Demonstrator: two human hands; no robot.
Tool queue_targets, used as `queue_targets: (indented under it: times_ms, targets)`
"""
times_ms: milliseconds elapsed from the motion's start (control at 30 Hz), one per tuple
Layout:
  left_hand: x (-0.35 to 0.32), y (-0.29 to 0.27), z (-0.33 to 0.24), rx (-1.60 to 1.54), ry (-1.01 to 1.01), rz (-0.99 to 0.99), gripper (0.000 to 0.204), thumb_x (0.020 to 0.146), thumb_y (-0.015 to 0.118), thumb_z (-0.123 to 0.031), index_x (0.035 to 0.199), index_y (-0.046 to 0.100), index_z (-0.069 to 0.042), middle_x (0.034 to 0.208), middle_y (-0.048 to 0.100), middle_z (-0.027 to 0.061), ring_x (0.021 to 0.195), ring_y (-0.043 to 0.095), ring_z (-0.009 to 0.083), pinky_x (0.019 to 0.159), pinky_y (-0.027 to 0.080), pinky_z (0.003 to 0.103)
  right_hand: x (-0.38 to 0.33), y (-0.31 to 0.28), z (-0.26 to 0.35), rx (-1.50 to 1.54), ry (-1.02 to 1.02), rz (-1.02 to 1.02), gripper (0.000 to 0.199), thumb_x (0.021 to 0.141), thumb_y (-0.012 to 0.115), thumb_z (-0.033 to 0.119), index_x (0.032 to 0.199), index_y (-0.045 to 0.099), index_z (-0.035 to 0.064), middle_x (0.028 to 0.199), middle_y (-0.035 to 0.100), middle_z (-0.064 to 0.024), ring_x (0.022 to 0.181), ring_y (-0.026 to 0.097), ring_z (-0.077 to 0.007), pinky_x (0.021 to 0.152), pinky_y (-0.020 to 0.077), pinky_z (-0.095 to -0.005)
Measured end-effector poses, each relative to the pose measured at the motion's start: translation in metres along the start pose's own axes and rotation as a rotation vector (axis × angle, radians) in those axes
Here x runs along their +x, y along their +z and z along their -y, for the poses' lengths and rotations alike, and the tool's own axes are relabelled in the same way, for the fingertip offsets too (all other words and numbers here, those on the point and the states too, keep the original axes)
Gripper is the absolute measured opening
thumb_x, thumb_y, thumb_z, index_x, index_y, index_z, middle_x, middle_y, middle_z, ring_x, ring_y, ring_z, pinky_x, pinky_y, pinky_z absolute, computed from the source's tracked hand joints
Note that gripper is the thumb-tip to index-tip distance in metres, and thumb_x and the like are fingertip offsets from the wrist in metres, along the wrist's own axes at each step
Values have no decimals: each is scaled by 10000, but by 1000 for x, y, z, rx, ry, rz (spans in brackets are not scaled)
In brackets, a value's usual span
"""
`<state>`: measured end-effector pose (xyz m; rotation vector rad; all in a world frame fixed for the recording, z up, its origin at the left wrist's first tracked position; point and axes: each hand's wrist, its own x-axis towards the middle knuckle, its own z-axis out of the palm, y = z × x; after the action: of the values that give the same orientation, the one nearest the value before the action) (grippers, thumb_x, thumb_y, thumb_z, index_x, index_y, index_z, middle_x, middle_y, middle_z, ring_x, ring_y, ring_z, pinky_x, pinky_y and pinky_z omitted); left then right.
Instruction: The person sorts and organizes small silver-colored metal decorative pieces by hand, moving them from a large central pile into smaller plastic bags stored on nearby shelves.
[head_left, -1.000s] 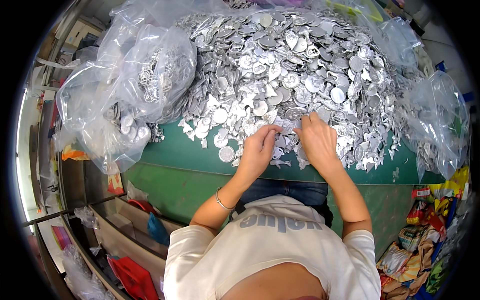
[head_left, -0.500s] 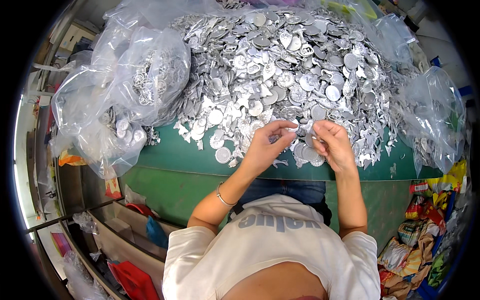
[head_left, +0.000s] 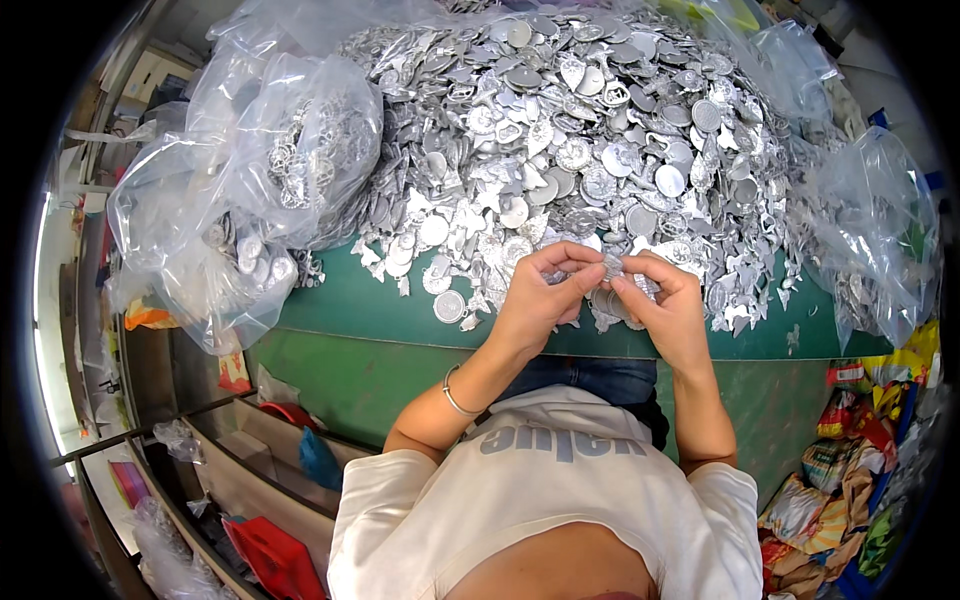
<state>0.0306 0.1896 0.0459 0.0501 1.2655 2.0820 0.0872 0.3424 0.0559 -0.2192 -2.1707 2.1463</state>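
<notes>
Left hand (head_left: 545, 295) and right hand (head_left: 672, 308) grip one silver charm (head_left: 612, 266) by fingertips; large charm heap (head_left: 560, 120) remains loose on desk (head_left: 390, 325).

Metal pieces (head_left: 560, 150) are silver, the tabletop (head_left: 385, 315) dark green, the shirt (head_left: 540, 492) off-white.

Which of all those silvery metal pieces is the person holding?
The small metal piece pinched between the fingertips of the left hand and right hand; the other pieces lie on the green table or in clear plastic bags.
</notes>
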Motion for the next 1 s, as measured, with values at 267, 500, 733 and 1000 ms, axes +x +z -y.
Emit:
queue_targets:
  times_ms: [267,500,733,1000]
  targets:
    - [-3,9,-7,-346,-210,54,233,882,544,-191,1021,534,-4,733,509,-1,490,298,23,437,271,167,1,-11,-13,972,204,154,123,831,529,51,924,516,-29,765,523,-64,555,435,-90,432,341,-208]
    - [-5,4,6,-177,-95,72,256,850,580,-135,1068,542,-6,847,541,25,525,351,19,443,286,165,-7,-13,-14,294,7,-19,61,794,576,-4,850,552,-2,746,533,-44,665,488,-95,549,383,-228]
    - [-14,14,0,13,1,44,172,812,599,-54,975,598,2,796,543,11,523,394,39,435,281,172,-11,-1,8,-117,-292,-110,83,715,641,-55,784,602,-32,764,551,-60,679,513,-112,594,395,-218]
    - [-17,16,-4,-88,7,73,268,800,596,-37,1063,553,-13,920,538,43,596,431,56,502,340,186,-14,2,13,-73,-286,-125,96,713,637,-63,799,611,-29,760,545,-66,678,514,-115,576,397,-219]
